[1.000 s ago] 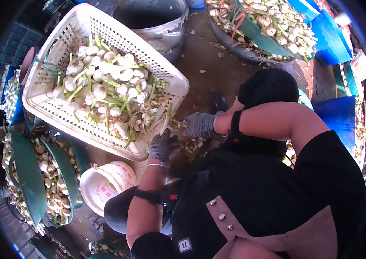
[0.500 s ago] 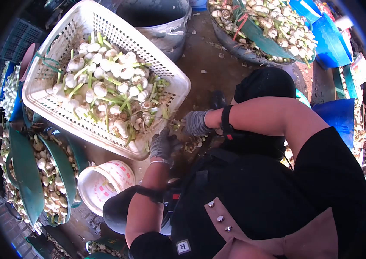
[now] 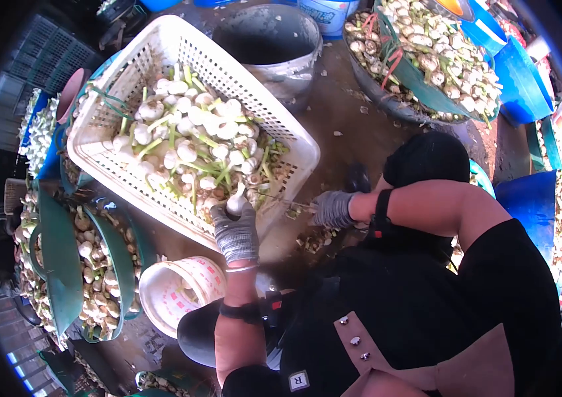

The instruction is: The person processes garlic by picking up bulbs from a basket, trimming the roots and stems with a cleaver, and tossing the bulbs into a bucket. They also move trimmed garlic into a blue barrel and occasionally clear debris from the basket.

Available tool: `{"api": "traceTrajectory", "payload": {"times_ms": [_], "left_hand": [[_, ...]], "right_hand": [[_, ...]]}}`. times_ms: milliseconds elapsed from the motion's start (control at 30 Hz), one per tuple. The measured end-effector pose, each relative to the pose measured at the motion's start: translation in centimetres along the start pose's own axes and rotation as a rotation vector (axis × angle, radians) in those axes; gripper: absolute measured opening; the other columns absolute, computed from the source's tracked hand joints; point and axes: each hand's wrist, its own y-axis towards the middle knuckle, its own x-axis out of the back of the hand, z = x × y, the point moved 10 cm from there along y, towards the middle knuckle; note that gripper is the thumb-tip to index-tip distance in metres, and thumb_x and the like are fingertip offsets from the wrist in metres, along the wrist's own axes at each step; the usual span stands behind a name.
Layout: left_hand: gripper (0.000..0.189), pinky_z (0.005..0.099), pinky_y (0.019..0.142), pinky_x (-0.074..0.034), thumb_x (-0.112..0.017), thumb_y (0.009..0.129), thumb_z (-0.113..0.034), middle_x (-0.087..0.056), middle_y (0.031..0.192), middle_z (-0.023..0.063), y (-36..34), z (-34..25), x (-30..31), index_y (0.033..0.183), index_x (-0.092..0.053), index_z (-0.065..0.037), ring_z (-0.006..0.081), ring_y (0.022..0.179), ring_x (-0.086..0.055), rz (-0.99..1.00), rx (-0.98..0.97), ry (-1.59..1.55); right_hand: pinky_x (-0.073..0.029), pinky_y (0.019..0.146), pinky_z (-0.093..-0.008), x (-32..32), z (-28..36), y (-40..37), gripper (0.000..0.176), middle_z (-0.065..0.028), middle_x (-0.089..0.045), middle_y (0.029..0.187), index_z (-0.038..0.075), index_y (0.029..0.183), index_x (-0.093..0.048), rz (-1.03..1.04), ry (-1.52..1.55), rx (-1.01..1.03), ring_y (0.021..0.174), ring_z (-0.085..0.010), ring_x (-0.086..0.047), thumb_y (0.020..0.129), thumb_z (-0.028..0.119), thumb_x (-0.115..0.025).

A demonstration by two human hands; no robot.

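Note:
My left hand (image 3: 235, 233), in a grey knitted glove, has its fingers wrapped round a white garlic bulb (image 3: 236, 200) at the near edge of the white plastic basket (image 3: 297, 159). Inside the basket lies a heap of garlic bulbs (image 3: 191, 126) with short green stems. To the right of the basket's corner is my right hand (image 3: 334, 209), also gloved, its fingers closed on something thin that I cannot make out clearly. Garlic scraps (image 3: 317, 239) lie on the ground below it.
A white bucket (image 3: 211, 274) stands near my left forearm. Beyond the basket is a large grey tub (image 3: 307, 66). Garlic fills a round container (image 3: 387, 106) at the upper right and green bags (image 3: 59, 264) at the left. Blue tubs (image 3: 526, 198) stand at the right.
My left hand has moved onto a garlic bulb at the basket's edge and now holds it. The whole view has shifted, with the basket and my right hand appearing lower and further right.

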Motion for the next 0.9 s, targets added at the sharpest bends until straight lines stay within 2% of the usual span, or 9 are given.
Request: {"api": "traceTrajectory", "payload": {"times_ms": [67, 200, 267, 333, 400, 533, 733, 800, 900], "left_hand": [[0.029, 0.0307, 0.074, -0.050, -0.067, 0.083, -0.020, -0.065, 0.083, 0.0093, 0.2, 2.9, 0.2, 0.099, -0.052, -0.001, 0.0141, 0.075, -0.061, 0.006, 0.143, -0.244], [0.033, 0.0304, 0.079, -0.050, -0.067, 0.082, -0.011, -0.064, 0.089, 0.0098, -0.6, -3.4, -0.9, 0.109, -0.053, 0.000, 0.0144, 0.082, -0.062, 0.058, -0.215, -0.446], [0.038, 0.0303, 0.082, -0.050, -0.067, 0.082, -0.007, -0.063, 0.096, 0.0098, -1.1, -2.2, -2.4, 0.116, -0.052, 0.000, 0.0152, 0.087, -0.061, 0.155, 0.040, -0.412], [0.039, 0.0302, 0.085, -0.049, -0.065, 0.084, -0.004, -0.060, 0.104, 0.0099, -2.5, -5.5, -2.8, 0.120, -0.051, 0.000, 0.0168, 0.092, -0.060, 0.101, -0.334, 0.081], [0.039, 0.0315, 0.090, -0.047, -0.060, 0.088, -0.006, -0.057, 0.113, 0.0103, -1.9, -2.1, -3.7, 0.124, -0.048, 0.001, 0.0180, 0.101, -0.057, 0.056, 0.028, -0.333], [0.040, 0.0332, 0.095, -0.043, -0.060, 0.090, -0.013, -0.056, 0.117, 0.0106, -1.8, -2.4, -4.7, 0.125, -0.048, 0.000, 0.0186, 0.105, -0.055, 0.252, 0.083, -0.577], [0.044, 0.0358, 0.102, -0.037, -0.059, 0.092, -0.024, -0.053, 0.125, 0.0111, -1.8, -3.9, -5.2, 0.127, -0.047, -0.001, 0.0195, 0.112, -0.052, 0.487, 0.057, -0.737], [0.042, 0.0383, 0.102, -0.037, -0.059, 0.091, -0.023, -0.054, 0.123, 0.0105, -1.1, -1.7, -3.3, 0.127, -0.048, -0.003, 0.0234, 0.111, -0.053, 0.363, -0.006, -0.362], [0.041, 0.0417, 0.095, -0.041, -0.060, 0.087, -0.015, -0.055, 0.119, 0.0122, -3.0, -1.5, -4.0, 0.126, -0.050, -0.007, 0.0308, 0.110, -0.053, 0.214, -0.854, 0.850]], "right_hand": [[-0.053, 0.067, -0.0360, 0.4, 1.2, 0.1, 0.018, -0.0062, -0.062, 0.086, 0.019, 0.099, -0.063, -0.078, -0.159, 0.141, 0.075, -0.0248, -0.065, 0.088, 0.032, -0.057], [-0.043, 0.044, -0.0263, 6.8, -3.9, -0.1, 0.029, -0.0013, -0.053, 0.064, 0.011, 0.088, -0.060, -0.314, 1.373, -0.615, 0.048, -0.0108, -0.051, 0.085, 0.039, -0.066], [-0.039, 0.040, -0.0252, 9.5, -3.3, 0.0, 0.034, -0.0005, -0.052, 0.060, 0.011, 0.085, -0.058, -0.345, 1.456, -0.633, 0.044, -0.0097, -0.047, 0.082, 0.042, -0.070], [-0.035, 0.037, -0.0241, 10.5, -3.0, 0.2, 0.039, 0.0003, -0.051, 0.057, 0.010, 0.082, -0.057, -0.367, 1.530, -0.639, 0.040, -0.0085, -0.043, 0.079, 0.045, -0.073], [-0.032, 0.035, -0.0240, 10.7, -2.3, 0.8, 0.038, 0.0005, -0.053, 0.059, 0.011, 0.082, -0.057, -0.371, 1.651, -0.621, 0.037, -0.0083, -0.041, 0.076, 0.044, -0.076], [-0.041, 0.046, -0.0236, 13.3, -1.8, 0.6, 0.030, 0.0001, -0.057, 0.067, 0.009, 0.089, -0.060, -0.609, 1.493, -0.389, 0.049, -0.0075, -0.049, 0.080, 0.034, -0.074], [-0.050, 0.064, -0.0399, 14.1, -1.6, -0.8, 0.030, -0.0135, -0.063, 0.078, 0.006, 0.093, -0.057, -0.694, 0.916, -0.264, 0.067, -0.0333, -0.062, 0.081, 0.030, -0.069], [-0.050, 0.065, -0.0421, 16.9, 0.1, -2.7, 0.026, -0.0138, -0.062, 0.077, 0.007, 0.091, -0.057, -0.663, 0.435, -0.255, 0.071, -0.0362, -0.062, 0.081, 0.029, -0.068], [-0.050, 0.063, -0.0433, 18.7, 1.8, -4.0, 0.020, -0.0137, -0.062, 0.075, 0.009, 0.090, -0.057, -0.648, 0.327, -0.150, 0.072, -0.0356, -0.062, 0.079, 0.025, -0.064]]}}
